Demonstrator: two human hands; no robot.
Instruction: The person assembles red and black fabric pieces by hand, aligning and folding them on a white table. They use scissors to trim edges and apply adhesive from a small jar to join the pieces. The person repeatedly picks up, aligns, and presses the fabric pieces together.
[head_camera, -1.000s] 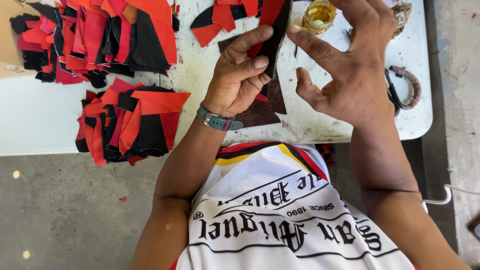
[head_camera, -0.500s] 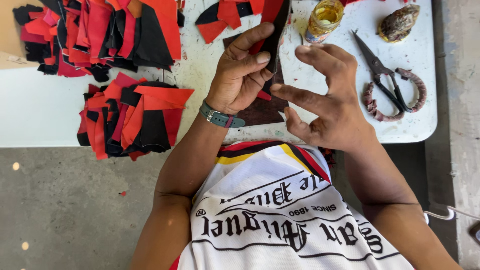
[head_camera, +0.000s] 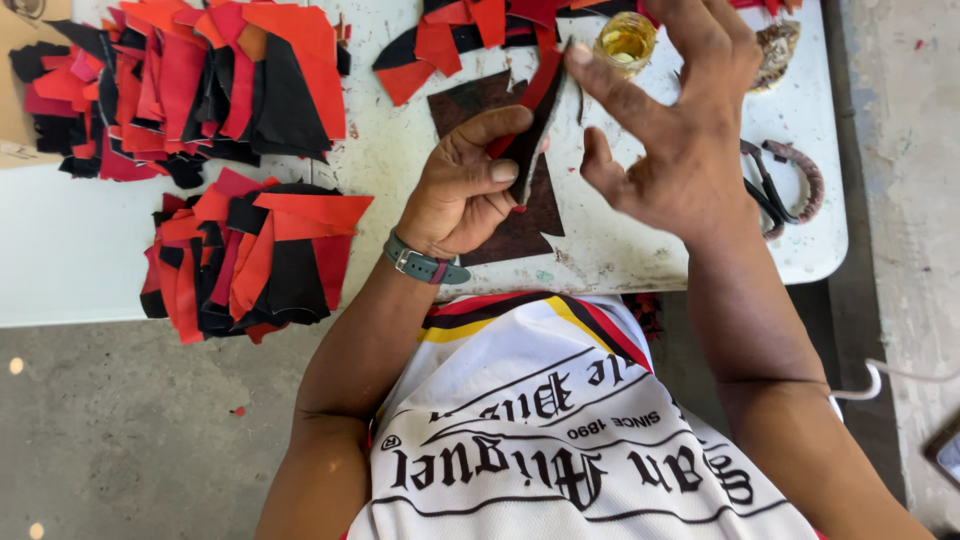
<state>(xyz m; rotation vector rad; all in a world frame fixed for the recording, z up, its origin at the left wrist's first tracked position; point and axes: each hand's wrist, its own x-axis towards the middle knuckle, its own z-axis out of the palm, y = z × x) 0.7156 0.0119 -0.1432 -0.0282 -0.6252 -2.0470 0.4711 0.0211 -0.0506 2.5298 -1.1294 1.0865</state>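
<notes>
We are at a white table (head_camera: 620, 250), working on a narrow curved strip (head_camera: 540, 100) of red and black material. Our left hand (head_camera: 460, 190) has the strip pinched between thumb and curled fingers, gripping its lower end so that it stands nearly upright, over a dark brown board (head_camera: 530, 225) lying on the table. The strip's upper end leans toward the right hand (head_camera: 690, 150).

The right hand hovers just beside the strip with fingers spread wide and holds nothing; its forefinger tip reaches the strip's top edge or comes very near, though we cannot tell whether it touches. A small jar (head_camera: 625, 42) of yellowish liquid, probably glue, stands just beyond the strip. Scissors (head_camera: 775, 190) lie on the table to the right, partly hidden under the right hand.

We judge the step in hand to be coating or smoothing the strip by fingertip while the left hand steadies it. The next move calls for a firm left pinch so the strip does not twist, and a light, even stroke of the right forefinger along its length.

Two heaps of cut pieces (head_camera: 250, 250) in red and black lie to the left, well apart from our hands.
</notes>
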